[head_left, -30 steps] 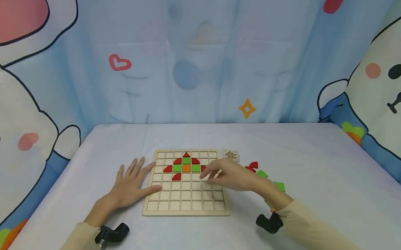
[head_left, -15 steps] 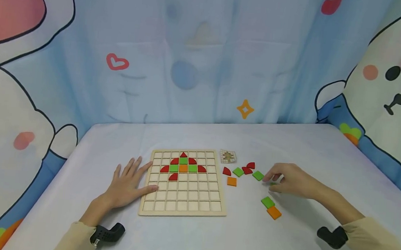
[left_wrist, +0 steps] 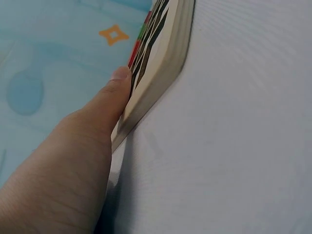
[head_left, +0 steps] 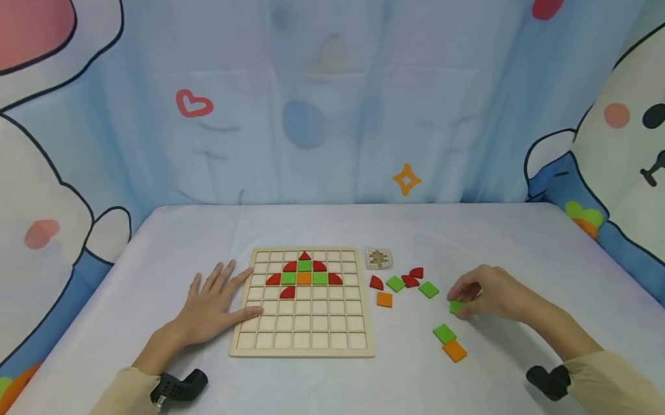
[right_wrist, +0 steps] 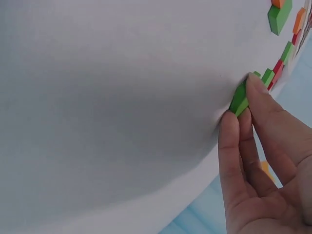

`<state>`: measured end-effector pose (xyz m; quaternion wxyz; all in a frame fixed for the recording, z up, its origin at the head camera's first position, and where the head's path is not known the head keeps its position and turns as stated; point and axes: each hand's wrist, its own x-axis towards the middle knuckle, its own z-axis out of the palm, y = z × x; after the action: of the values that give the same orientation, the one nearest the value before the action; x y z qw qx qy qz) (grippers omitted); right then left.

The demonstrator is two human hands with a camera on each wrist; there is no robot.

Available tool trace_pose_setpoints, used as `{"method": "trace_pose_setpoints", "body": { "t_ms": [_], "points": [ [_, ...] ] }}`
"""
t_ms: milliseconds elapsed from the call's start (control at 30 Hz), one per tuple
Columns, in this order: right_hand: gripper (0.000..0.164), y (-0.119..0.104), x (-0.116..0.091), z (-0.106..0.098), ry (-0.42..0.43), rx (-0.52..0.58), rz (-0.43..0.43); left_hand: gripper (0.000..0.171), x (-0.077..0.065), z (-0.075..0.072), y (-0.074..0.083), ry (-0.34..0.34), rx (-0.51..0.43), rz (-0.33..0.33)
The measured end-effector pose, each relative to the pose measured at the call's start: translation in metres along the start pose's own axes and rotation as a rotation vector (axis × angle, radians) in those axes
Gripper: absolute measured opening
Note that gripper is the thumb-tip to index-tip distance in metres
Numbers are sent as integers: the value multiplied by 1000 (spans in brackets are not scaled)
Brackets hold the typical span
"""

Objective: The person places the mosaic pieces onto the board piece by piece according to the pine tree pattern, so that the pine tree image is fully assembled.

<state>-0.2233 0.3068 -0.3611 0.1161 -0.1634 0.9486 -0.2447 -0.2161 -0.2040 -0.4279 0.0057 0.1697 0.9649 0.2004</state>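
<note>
A wooden grid board [head_left: 304, 342] lies on the table with red, green and orange pieces set in its upper cells. My left hand [head_left: 210, 308] rests spread at the board's left edge, its thumb on the frame; in the left wrist view the thumb [left_wrist: 109, 100] presses the board's rim [left_wrist: 156, 80]. Right of the board, my right hand [head_left: 492, 293] pinches a green square tile [head_left: 456, 306] between thumb and fingers. The right wrist view shows that green tile [right_wrist: 239, 99] held by its edges, close over the white cloth.
Between board and right hand lie loose green tiles [head_left: 428, 289], red quarter-round pieces [head_left: 377, 282] and an orange tile [head_left: 384, 299]. Nearer the front, a green tile [head_left: 445, 334] touches another orange tile [head_left: 455, 351]. A small pattern card [head_left: 378, 259] lies by the board's top right corner.
My right hand has moved from over the board out to the right and now pinches a green tile there. A red quarter-round piece stays in the board where it was. The left hand stays put.
</note>
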Motion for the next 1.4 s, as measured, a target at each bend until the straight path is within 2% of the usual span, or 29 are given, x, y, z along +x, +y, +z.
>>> {"method": "trace_pose_setpoints", "body": {
  "t_ms": [300, 500, 700, 867, 967, 1133, 1267, 1400],
  "points": [
    [18, -13, 4, -3, -6, 8, 30, 91, -2, -1, -2, 12, -19, 3],
    [13, -8, -1, -1, 12, 32, 68, 90, -1, 0, 0, 4, -12, 5],
    [22, 2, -3, 3, 18, 91, 93, 90, 1, -2, 2, -12, -8, 1],
    [22, 5, -3, 5, 16, 113, 54, 91, 1, -3, 2, -14, -6, -6],
    [19, 2, -2, 6, 13, 96, -14, 91, 0, -3, 1, -12, -5, -14],
    [20, -21, 3, 9, 70, 57, -121, 91, -1, 0, -1, -11, -6, -16],
    [24, -55, 13, 19, 96, 58, -182, 91, 0, 2, -2, -9, -7, -13],
    [21, -89, 27, 31, 111, 67, -281, 92, 2, 6, -4, 10, -13, 0]
  ]
}}
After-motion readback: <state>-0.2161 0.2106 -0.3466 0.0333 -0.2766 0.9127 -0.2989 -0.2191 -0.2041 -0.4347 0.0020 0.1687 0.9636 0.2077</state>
